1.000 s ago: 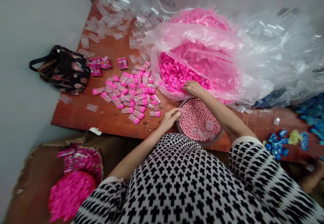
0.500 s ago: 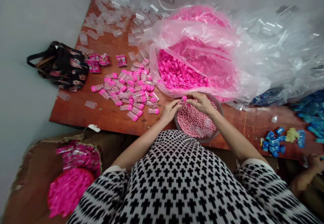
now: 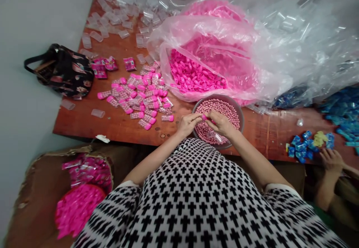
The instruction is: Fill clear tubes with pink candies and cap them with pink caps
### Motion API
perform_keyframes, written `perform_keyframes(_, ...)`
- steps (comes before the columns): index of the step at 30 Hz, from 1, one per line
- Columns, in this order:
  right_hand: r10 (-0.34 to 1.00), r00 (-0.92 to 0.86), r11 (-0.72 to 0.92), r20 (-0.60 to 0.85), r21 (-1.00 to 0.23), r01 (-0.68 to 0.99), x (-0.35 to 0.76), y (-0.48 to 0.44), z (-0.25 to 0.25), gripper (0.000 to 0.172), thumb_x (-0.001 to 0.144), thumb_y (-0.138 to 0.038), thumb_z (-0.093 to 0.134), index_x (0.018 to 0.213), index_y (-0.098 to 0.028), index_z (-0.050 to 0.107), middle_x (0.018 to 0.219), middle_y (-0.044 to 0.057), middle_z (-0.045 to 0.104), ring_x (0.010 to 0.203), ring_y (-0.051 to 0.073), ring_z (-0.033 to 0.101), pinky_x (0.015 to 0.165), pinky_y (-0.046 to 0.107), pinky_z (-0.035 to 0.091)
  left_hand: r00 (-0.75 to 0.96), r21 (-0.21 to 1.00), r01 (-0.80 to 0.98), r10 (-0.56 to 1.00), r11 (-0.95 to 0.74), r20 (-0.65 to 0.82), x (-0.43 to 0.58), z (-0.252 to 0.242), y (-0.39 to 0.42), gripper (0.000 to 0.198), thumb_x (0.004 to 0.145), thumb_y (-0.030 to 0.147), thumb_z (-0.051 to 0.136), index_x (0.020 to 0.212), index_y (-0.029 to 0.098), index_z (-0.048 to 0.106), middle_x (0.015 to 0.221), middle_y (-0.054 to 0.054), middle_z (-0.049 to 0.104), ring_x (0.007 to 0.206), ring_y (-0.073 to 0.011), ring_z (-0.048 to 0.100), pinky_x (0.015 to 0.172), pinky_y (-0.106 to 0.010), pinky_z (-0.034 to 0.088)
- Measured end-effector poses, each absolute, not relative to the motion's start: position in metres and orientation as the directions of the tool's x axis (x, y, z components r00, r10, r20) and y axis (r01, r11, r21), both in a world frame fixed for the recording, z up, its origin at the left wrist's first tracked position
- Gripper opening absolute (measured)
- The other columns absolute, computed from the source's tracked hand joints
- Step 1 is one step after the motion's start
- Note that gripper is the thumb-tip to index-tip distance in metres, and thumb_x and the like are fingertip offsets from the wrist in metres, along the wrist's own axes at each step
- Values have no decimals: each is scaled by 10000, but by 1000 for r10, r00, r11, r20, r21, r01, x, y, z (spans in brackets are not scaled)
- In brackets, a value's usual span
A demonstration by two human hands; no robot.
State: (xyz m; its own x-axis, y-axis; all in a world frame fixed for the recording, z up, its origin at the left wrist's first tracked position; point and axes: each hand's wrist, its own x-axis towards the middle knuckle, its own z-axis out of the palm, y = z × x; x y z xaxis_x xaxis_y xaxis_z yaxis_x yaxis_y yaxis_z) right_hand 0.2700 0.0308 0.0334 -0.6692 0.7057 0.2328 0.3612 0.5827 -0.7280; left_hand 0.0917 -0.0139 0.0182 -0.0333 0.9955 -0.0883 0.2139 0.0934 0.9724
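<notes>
Over a grey bowl (image 3: pixel 242 123) of small pink balls (image 3: pixel 220 108), my two hands meet fingertip to fingertip. Between them shows a bright pink cap (image 3: pixel 204 117). My left hand (image 3: pixel 187 124) pinches a small clear container from the left, mostly hidden by the fingers. Closed on the cap from the right is my right hand (image 3: pixel 221 124). Clear empty plastic pieces (image 3: pixel 215 136) lie on the balls below. Left of the bowl, a pile of clear containers with pink caps (image 3: pixel 143 96), filled with balls, is spread on the wooden table (image 3: pixel 117 130).
Behind the bowl lies a big plastic bag (image 3: pixel 157 40) of pink caps (image 3: pixel 193 74). Clear empty containers (image 3: pixel 112 18) cover the far left. A black handbag (image 3: pixel 67 70) sits at the left edge. At right, another person's hand (image 3: pixel 332 160) is near blue packets (image 3: pixel 301 147).
Both hands have come lower and closer together over the bowl, the right fingers now pressed around the pink cap. The other person's hand has moved up to the table edge at right.
</notes>
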Motion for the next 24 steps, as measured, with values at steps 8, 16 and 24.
perform_keyframes(8,848,-525,173,72,-974,147,270,33,38,317,854,-403,555,1114,-243,638,1071,59,660,1004,190,599,908,367,463,-59,888,-316,927,334,-370,96,26,-9,399,653,418,731,956,160,702,879,-41,714,722,-168,657,658,-312,569)
perform_keyframes(16,860,-473,-360,-191,-885,-295,266,32,28,377,660,-445,750,953,-211,709,999,46,689,904,183,634,856,365,507,-55,803,-467,894,370,-444,89,37,-5,452,582,391,794,958,153,713,842,-55,722,691,-156,658,686,-304,560)
perform_keyframes(24,680,-599,-676,-423,-679,-288,251,34,44,401,661,-490,729,895,-173,654,874,48,663,798,166,629,709,360,566,-36,953,-106,956,285,-290,86,31,-16,383,688,400,709,974,146,722,1042,-84,700,1007,-254,638,976,-409,454)
